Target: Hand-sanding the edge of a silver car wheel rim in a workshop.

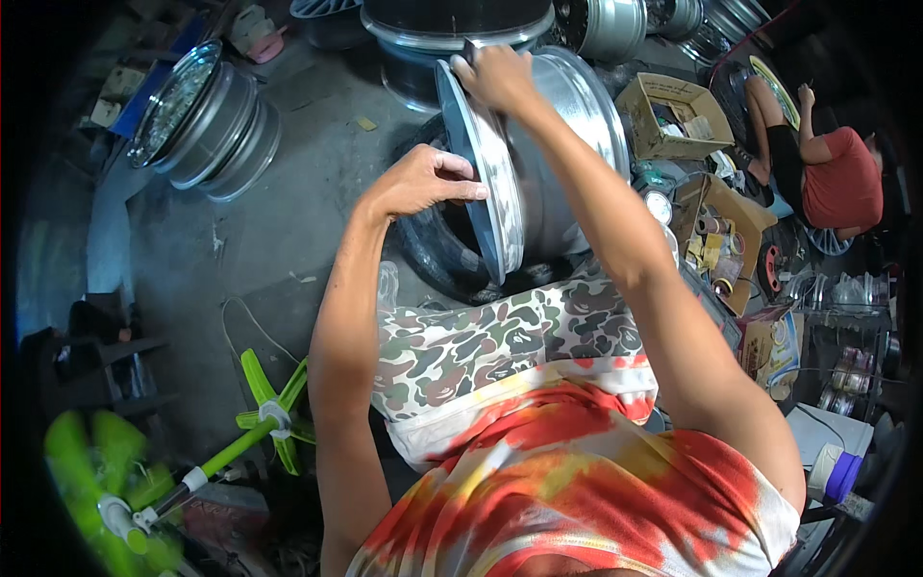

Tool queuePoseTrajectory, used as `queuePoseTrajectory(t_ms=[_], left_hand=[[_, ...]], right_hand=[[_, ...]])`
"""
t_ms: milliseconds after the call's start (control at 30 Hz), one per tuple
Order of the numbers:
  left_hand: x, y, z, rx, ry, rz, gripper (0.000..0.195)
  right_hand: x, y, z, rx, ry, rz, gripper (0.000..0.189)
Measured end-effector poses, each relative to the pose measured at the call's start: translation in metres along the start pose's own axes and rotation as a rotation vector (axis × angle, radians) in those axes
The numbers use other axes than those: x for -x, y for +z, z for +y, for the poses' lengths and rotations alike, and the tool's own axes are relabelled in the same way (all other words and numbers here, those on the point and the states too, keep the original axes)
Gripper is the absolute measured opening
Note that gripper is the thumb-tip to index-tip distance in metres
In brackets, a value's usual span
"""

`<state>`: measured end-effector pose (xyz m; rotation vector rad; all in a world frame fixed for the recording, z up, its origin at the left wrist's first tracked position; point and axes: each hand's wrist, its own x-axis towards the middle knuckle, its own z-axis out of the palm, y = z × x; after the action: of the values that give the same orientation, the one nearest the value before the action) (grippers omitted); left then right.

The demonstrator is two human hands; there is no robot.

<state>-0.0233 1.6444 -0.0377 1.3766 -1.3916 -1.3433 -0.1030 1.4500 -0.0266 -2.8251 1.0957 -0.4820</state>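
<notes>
A silver metal wheel rim (577,159) stands on its edge before me, its round face turned to the left. At the front lip of that rim, my left hand (429,184) has its thumb and bent fingers on the edge. My right hand (497,76) presses at the top of the same lip. A small dark piece (470,50) shows by its fingers; its kind is unclear, and the palm side is hidden. Below the rim lies a black tyre (422,252), partly covered by it and by my camouflage-patterned shorts.
Another wheel rim (223,122) stands at the left. A green fan (108,461) with blurred blades is at lower left. On the right are open cardboard boxes (674,119) with assorted items. A person (840,177) sits beyond them. More rims (613,29) line the back.
</notes>
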Motion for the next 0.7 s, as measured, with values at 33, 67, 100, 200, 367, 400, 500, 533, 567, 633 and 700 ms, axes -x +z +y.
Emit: queuePoseTrajectory(t_ms=[33, 67, 100, 200, 367, 400, 500, 533, 567, 633, 700], left_hand=[[-0.002, -0.002, -0.002, 0.006, -0.028, -0.008, 0.023], [-0.003, -0.002, -0.003, 0.013, -0.055, -0.019, 0.022], [0.0, -0.003, -0.005, 0.016, -0.057, -0.016, 0.022], [0.006, -0.005, -0.006, 0.004, -0.035, -0.008, 0.022], [-0.002, -0.005, 0.002, -0.087, -0.035, -0.034, 0.022], [-0.003, -0.006, -0.002, -0.078, -0.046, 0.012, 0.022], [-0.002, -0.006, -0.006, -0.033, -0.046, -0.018, 0.023], [0.001, -0.005, -0.006, -0.031, -0.046, -0.008, 0.023], [0.004, -0.005, -0.004, -0.059, -0.037, -0.02, 0.024], [0.003, -0.006, -0.005, -0.087, -0.022, -0.016, 0.024], [0.0, -0.002, -0.007, -0.039, 0.023, 0.002, 0.027]], right_hand=[[-0.014, -0.003, -0.002, -0.004, 0.063, -0.118, 0.052], [-0.011, -0.001, 0.0, -0.002, 0.066, -0.117, 0.052], [-0.005, 0.005, -0.002, -0.064, 0.073, -0.076, 0.052], [0.076, 0.011, -0.01, -0.161, -0.089, 0.322, 0.044], [0.147, -0.021, -0.009, -0.289, -0.055, 0.352, 0.029], [0.13, -0.016, -0.006, -0.253, -0.095, 0.432, 0.03], [0.091, -0.004, -0.01, -0.232, -0.001, 0.406, 0.031], [0.099, -0.003, -0.013, -0.235, -0.01, 0.404, 0.031], [0.118, -0.002, -0.016, -0.26, -0.021, 0.396, 0.031], [0.158, 0.0, -0.016, -0.257, -0.094, 0.414, 0.028], [0.172, -0.024, -0.022, -0.295, -0.043, 0.329, 0.026]])
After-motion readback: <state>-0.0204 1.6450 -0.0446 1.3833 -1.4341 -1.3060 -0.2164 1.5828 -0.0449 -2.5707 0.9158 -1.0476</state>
